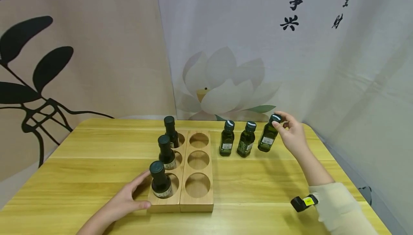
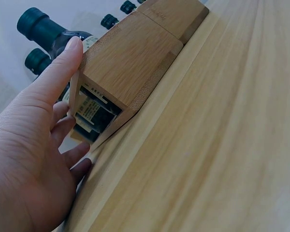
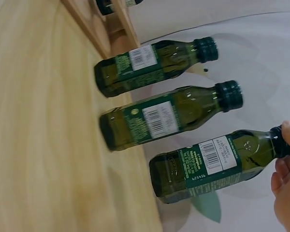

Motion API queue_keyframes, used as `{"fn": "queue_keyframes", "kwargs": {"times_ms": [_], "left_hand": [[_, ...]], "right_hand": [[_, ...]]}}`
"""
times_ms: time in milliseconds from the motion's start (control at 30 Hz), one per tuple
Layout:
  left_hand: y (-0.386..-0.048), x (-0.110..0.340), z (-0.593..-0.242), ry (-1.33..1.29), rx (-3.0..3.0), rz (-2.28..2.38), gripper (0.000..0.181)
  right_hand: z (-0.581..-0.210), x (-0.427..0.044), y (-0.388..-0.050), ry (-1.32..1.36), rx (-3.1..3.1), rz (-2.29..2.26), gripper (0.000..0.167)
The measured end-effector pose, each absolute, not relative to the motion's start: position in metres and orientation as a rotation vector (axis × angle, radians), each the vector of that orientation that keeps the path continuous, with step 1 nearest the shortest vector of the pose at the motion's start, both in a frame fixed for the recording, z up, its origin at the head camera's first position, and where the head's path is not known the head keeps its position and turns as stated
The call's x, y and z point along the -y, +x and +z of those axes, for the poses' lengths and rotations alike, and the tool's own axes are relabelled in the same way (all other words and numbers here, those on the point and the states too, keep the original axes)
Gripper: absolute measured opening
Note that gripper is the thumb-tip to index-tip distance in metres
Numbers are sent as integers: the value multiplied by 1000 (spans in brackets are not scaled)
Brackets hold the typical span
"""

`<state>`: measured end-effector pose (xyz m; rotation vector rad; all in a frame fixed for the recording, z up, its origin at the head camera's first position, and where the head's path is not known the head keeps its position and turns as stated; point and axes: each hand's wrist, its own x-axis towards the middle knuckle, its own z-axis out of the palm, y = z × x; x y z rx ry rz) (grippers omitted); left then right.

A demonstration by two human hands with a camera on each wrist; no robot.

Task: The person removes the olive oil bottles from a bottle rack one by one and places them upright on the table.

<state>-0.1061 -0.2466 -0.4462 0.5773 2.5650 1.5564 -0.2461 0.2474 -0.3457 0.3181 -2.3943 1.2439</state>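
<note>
My right hand (image 1: 293,134) pinches the dark cap of a green glass bottle (image 1: 267,137), which tilts slightly; in the right wrist view this bottle (image 3: 208,166) shows its barcode label. Two similar bottles (image 1: 227,142) (image 1: 246,142) stand upright to its left. My left hand (image 1: 120,202) rests against the near left corner of a wooden rack (image 1: 196,207), thumb and fingers spread along it. Three dark bottles, the nearest (image 1: 161,183) beside that hand, stand in the rack's left column. The right column's three round holes hold nothing. In the left wrist view the thumb touches the rack's edge (image 2: 130,58).
The wooden table (image 1: 251,206) reaches back to a printed cloth (image 1: 226,20) with a lotus, leaves and black characters. A black band with a yellow tag (image 1: 308,201) is at the right sleeve.
</note>
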Motion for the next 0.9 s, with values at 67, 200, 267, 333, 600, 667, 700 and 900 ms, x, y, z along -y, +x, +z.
{"fn": "queue_keyframes", "kwargs": {"times_ms": [67,200,267,333,600,667,700,900], "left_hand": [[-106,246,-446,572,-2557,1559,90],[-108,246,-447,559,-2549,1563,91],[-109,246,-448,561,-2551,1564,91],[-109,246,-448,562,-2552,1565,91],[-109,247,-450,593,-2565,1562,89],[-109,248,-451,600,-2567,1566,89],[-109,248,-451,596,-2566,1569,89],[-110,249,-453,594,-2578,1565,91]], "right_hand": [[-351,-249,-247,315,2402,1227,35],[-361,-251,-248,319,2396,1221,34],[-366,-251,-249,326,2388,1224,33],[-371,-252,-249,330,2387,1233,33],[-381,-252,-249,316,2395,1247,36],[-381,-251,-249,312,2399,1244,37],[-381,-250,-249,314,2400,1243,37],[-379,-251,-247,308,2424,1157,41]]}}
